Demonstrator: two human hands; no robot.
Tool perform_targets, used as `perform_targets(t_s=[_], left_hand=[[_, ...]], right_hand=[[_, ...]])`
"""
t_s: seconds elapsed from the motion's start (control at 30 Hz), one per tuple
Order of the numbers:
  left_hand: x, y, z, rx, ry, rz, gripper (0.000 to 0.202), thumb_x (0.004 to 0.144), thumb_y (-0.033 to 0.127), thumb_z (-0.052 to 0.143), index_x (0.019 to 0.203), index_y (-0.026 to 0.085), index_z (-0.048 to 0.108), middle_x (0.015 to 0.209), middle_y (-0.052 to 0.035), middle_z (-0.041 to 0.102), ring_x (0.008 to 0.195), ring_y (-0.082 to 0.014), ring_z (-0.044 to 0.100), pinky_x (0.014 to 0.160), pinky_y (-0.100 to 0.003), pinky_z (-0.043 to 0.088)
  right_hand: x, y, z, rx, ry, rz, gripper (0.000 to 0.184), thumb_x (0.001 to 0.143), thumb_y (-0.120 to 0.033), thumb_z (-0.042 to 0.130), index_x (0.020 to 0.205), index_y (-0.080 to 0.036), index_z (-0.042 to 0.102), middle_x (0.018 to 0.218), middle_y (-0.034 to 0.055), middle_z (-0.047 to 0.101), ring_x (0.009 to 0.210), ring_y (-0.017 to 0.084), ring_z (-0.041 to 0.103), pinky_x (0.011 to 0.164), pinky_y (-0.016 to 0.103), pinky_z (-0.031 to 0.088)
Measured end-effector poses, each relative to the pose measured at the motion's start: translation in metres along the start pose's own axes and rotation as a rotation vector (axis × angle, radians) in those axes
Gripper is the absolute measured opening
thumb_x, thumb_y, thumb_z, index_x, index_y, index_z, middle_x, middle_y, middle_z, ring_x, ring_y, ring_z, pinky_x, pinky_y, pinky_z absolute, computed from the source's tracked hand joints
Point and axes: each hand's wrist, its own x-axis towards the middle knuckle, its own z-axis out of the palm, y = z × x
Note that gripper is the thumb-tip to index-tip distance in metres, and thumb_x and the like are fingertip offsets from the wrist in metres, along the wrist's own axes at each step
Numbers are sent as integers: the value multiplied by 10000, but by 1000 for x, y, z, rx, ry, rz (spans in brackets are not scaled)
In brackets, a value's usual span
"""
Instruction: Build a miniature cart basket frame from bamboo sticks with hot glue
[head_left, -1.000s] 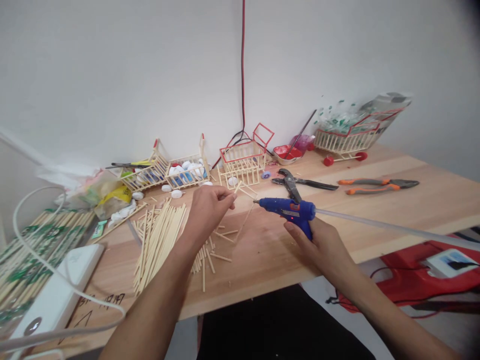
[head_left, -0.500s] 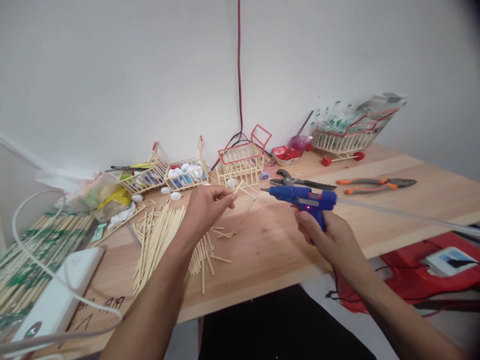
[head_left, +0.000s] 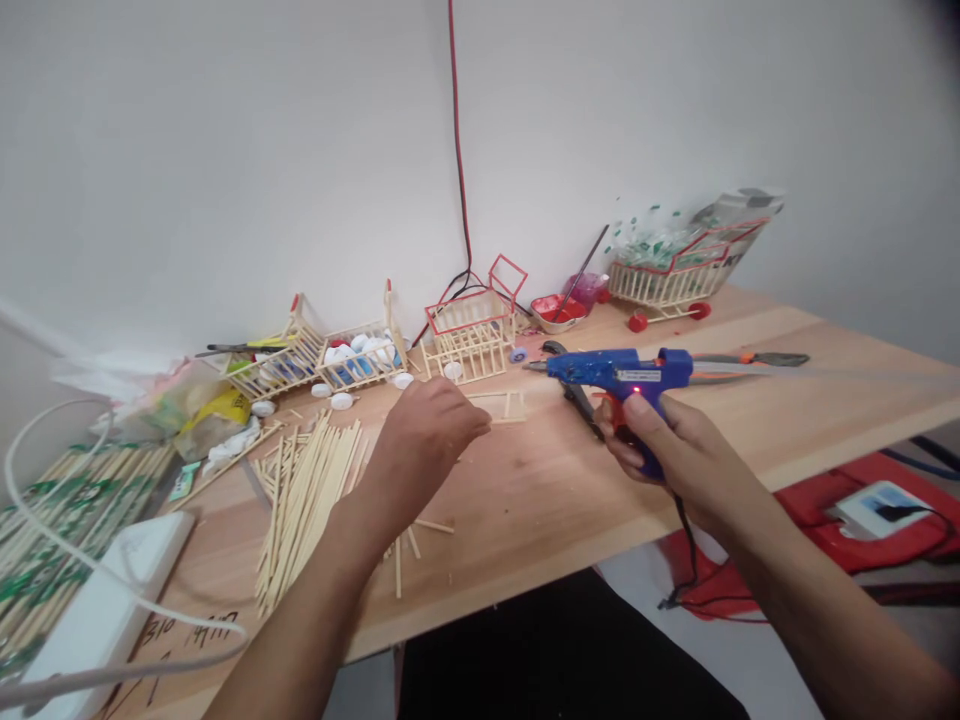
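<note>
My right hand grips a blue hot glue gun with a lit red light, its nozzle pointing left above the table. My left hand is closed, back of the hand up, fingertips down near the tabletop. Whatever its fingers pinch is hidden. Just past those fingertips lies a small frame of thin wooden sticks, partly covered by the hand. Loose wooden sticks are heaped beside my left forearm.
Along the wall stand stick-built carts, one with a red rim, another filled and red-wheeled. A red paint dish holds a brush. Pliers lie behind the glue gun. A white power strip and cable occupy the left.
My left hand has turned knuckles up and lowered toward the table. My right hand has moved the glue gun slightly right, now over the pliers. The view has shifted a little.
</note>
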Motion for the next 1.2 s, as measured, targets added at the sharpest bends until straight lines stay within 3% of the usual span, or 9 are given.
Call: perform_targets(t_s=[0.13, 0.33, 1.2], left_hand=[[-8, 10, 1, 66, 32, 104, 137, 923, 192, 529, 871, 162, 652, 793, -32, 677, 842, -175, 567, 772, -345, 410], [-11, 18, 2, 145, 55, 199, 126, 930, 140, 499, 925, 150, 624, 836, -48, 682, 888, -186, 560, 767, -352, 399], [-11, 18, 2, 177, 40, 208, 137, 935, 150, 488, 927, 151, 625, 817, -50, 680, 873, -186, 562, 764, -359, 402]], right_hand=[[-5, 3, -10, -404, 57, -40, 459, 869, -615, 477, 730, -177, 499, 576, -6, 474, 511, 107, 420, 469, 239, 329], [-8, 6, -12, -625, 65, -76, 489, 868, -627, 431, 656, -189, 481, 584, 13, 498, 522, 130, 453, 470, 257, 359], [-6, -2, -4, -729, 71, -165, 458, 871, -597, 422, 623, -215, 477, 530, 19, 551, 508, 162, 523, 493, 279, 387]])
